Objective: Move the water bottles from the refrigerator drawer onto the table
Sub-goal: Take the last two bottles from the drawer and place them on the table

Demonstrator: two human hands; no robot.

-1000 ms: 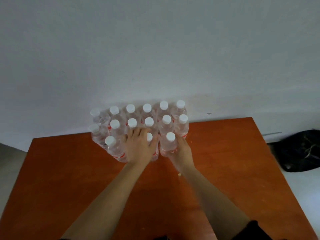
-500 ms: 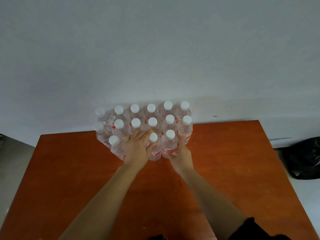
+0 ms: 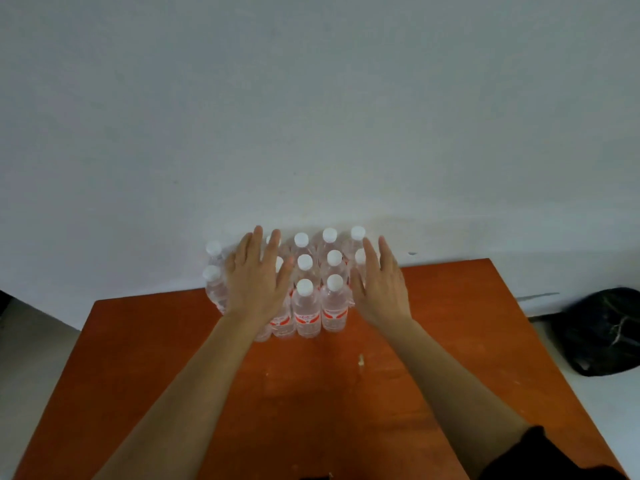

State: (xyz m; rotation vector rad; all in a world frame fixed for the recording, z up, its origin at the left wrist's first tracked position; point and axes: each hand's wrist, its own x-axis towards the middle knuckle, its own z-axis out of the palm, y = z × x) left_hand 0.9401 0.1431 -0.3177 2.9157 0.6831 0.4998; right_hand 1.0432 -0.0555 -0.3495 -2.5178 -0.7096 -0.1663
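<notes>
Several clear water bottles [image 3: 306, 311] with white caps and red labels stand upright in tight rows at the far edge of the orange-brown table [image 3: 311, 393], against the wall. My left hand [image 3: 258, 275] hovers over the left part of the group with fingers straight and spread, hiding some caps. My right hand [image 3: 381, 282] is held flat beside the right side of the group, fingers straight. Neither hand holds a bottle. The refrigerator drawer is out of view.
A plain pale wall [image 3: 311, 116] rises right behind the table. A black bag [image 3: 602, 330] lies on the floor to the right of the table. A small pale crumb [image 3: 361, 360] sits on the tabletop near the bottles.
Both hands have let go of the front bottles and lifted away with fingers straightened. The left hand rose over the group's left part; the right moved out to the right side.
</notes>
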